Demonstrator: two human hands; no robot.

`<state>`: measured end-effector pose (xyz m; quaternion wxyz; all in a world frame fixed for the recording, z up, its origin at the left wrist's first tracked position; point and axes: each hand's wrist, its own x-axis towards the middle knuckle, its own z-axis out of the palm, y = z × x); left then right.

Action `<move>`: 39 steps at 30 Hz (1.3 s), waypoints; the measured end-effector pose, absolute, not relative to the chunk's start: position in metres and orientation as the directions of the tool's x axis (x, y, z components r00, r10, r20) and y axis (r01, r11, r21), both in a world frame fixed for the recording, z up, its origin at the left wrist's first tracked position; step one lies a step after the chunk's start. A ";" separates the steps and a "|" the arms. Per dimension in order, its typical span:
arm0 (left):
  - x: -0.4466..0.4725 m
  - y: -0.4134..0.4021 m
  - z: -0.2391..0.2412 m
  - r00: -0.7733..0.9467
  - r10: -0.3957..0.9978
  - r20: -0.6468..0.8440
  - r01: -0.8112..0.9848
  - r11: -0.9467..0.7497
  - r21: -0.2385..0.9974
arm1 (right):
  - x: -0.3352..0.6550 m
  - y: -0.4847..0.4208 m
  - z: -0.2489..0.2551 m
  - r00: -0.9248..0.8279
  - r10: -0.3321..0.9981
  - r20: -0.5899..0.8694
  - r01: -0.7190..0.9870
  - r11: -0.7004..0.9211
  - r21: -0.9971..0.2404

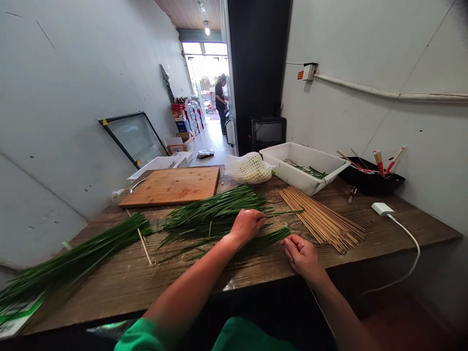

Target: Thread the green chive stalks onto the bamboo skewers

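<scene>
My left hand [249, 225] is closed, its fingers pinching a thin strand of garlic chives [288, 212] that points right. Beneath that wrist, a small bunch of garlic chives [272, 237] lies with its ends toward my right hand [300, 253]. That hand is pinched shut at the bunch's ends, and a thin bamboo skewer [322, 312] seems to run down out of it past the table edge. Its tip is hidden by the fingers. Behind my left hand spreads a larger heap of garlic chives [219, 207].
Bamboo skewers [323, 219] lie fanned at right. A white tub [310, 183], a black bowl [373, 180], a netted bundle [252, 168] and a cutting board [175, 185] stand behind. More chives [84, 248] lie left. A charger [383, 209] trails its cable. Another person [221, 102] stands near the doorway.
</scene>
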<state>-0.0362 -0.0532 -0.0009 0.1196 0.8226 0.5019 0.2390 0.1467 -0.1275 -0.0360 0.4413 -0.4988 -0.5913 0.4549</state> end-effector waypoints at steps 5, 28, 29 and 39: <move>-0.031 -0.056 0.001 0.311 0.903 0.297 0.633 -0.430 0.644 | 0.146 -0.125 -0.040 -0.121 0.990 0.070 0.187 0.092 -0.978; -0.027 -0.065 0.003 0.333 0.887 0.321 0.555 -0.459 0.694 | 0.147 -0.124 -0.038 -0.128 0.990 0.062 0.195 0.087 -0.977; -0.025 -0.066 0.002 0.364 0.874 0.323 0.548 -0.481 0.684 | 0.147 -0.124 -0.037 -0.124 0.990 0.062 0.190 0.086 -0.978; -0.049 -0.054 0.019 0.375 0.853 0.364 0.697 -0.518 0.496 | 0.146 -0.125 -0.040 -0.119 0.992 0.036 0.135 0.052 -0.990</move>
